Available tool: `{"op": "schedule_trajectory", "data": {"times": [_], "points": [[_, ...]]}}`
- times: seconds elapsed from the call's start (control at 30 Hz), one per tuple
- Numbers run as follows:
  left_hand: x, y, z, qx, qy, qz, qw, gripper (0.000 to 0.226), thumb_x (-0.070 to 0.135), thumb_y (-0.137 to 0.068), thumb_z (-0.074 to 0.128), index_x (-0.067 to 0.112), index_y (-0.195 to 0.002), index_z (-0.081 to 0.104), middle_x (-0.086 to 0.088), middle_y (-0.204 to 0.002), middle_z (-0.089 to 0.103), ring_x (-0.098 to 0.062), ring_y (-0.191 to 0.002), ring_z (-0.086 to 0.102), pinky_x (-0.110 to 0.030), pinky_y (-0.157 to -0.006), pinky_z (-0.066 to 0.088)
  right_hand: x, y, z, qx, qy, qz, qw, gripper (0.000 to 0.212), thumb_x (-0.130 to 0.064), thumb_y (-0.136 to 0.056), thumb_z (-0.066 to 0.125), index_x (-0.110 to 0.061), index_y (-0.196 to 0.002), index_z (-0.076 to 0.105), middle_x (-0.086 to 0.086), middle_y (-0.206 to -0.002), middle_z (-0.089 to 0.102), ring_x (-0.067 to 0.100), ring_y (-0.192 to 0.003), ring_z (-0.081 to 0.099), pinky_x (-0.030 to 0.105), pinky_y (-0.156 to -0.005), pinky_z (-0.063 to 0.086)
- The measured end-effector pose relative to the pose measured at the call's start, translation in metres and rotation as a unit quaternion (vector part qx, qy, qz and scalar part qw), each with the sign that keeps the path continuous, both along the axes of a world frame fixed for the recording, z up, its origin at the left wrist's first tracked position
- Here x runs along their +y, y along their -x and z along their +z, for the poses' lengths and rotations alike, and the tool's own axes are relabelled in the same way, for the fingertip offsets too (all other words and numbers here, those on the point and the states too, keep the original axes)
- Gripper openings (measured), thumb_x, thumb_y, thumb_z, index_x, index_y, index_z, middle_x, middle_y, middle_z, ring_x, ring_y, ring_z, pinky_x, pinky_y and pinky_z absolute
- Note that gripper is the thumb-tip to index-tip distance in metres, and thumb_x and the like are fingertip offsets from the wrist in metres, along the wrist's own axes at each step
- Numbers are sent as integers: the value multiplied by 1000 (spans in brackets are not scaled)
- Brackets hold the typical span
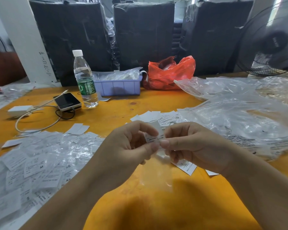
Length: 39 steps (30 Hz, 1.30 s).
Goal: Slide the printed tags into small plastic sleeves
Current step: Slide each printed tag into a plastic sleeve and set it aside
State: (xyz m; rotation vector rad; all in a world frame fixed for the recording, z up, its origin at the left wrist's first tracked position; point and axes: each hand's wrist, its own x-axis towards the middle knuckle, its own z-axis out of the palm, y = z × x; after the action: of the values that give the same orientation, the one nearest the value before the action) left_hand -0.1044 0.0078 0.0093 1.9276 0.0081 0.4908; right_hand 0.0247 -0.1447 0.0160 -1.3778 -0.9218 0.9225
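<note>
Above the middle of the orange table (pixel 116 113), my left hand (pixel 131 146) and my right hand (pixel 193 145) meet. Together they pinch a small white printed tag (pixel 155 135) between thumbs and forefingers. A clear plastic sleeve (pixel 158 175) hangs down from the same grip, below the tag. A pile of sleeved tags (pixel 33 165) covers the table's left side. Loose white tags (pixel 158 116) lie just beyond my hands, and one more tag (pixel 186 166) lies under my right hand.
Big clear plastic bags (pixel 239 117) fill the right side. At the back stand a water bottle (pixel 85 80), a purple bin (pixel 118 86) and a red bag (pixel 170 73). A phone (pixel 67 101) with charger and cables lies back left. A fan (pixel 273 42) stands far right.
</note>
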Motion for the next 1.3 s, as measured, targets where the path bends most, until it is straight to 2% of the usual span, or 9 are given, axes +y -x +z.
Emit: {"op": "schedule_trajectory", "data": {"times": [0.13,0.23,0.37,0.5,0.77,0.9,1.07,1.2,1.3], "points": [[-5,-6,-8,-26,16,51,998,29,17,-83,72,34,-103,59,-5,-77,70,-21,-64,62,-39,-62,57,1,-1,-1,-3,12,-13,1000,13,-17,-76,70,-6,-82,70,7,-69,60,15,-59,53,23,-56,46],[-8,-7,-11,-42,14,72,996,35,11,-86,71,37,-105,57,-1,-83,71,-23,-70,64,-49,-67,56,2,-1,0,17,10,-19,1000,6,-17,-75,70,-13,-78,73,10,-82,61,13,-62,54,24,-58,47],[-10,-7,-10,-74,26,102,992,38,13,-83,73,39,-105,56,2,-88,70,-21,-70,65,-42,-62,56,1,0,0,54,-8,-18,998,5,-14,-75,69,-12,-79,71,11,-89,66,16,-65,57,26,-58,49],[-10,-5,-8,-97,26,129,987,37,14,-83,73,37,-105,53,8,-89,68,-15,-71,66,-34,-61,58,0,0,1,60,-18,-27,998,22,-13,-74,68,-2,-93,65,12,-84,68,17,-64,61,27,-58,51],[-10,-6,-8,-115,28,130,985,40,10,-82,74,39,-102,55,9,-92,67,-12,-78,68,-24,-64,58,2,3,-1,-11,-33,-43,998,20,-17,-75,74,-4,-90,72,11,-82,71,17,-68,64,26,-62,53],[-10,-6,-8,-118,42,126,984,39,9,-81,74,36,-102,56,10,-92,67,-13,-78,69,-19,-64,55,3,3,-3,-19,-43,-61,997,24,-16,-76,77,2,-90,70,11,-78,71,17,-65,63,25,-61,52],[-10,-7,-8,-126,54,143,980,37,5,-81,74,33,-99,58,11,-92,68,-12,-76,69,-22,-67,57,3,4,0,-2,-61,-63,996,5,-14,-75,71,-12,-78,73,11,-80,70,16,-63,60,25,-59,50],[-10,-7,-10,-133,45,163,977,39,3,-83,71,36,-98,57,12,-92,67,-11,-82,69,-22,-67,58,3,6,2,40,-64,-35,997,2,-18,-74,72,-17,-72,72,6,-92,72,15,-72,61,26,-61,52],[-11,-7,-10,-128,34,164,978,43,2,-85,69,40,-100,53,12,-93,65,-9,-86,68,-17,-64,56,2,7,2,28,-54,-4,998,5,-18,-77,71,-15,-78,74,10,-100,73,20,-80,61,29,-65,54]]}}
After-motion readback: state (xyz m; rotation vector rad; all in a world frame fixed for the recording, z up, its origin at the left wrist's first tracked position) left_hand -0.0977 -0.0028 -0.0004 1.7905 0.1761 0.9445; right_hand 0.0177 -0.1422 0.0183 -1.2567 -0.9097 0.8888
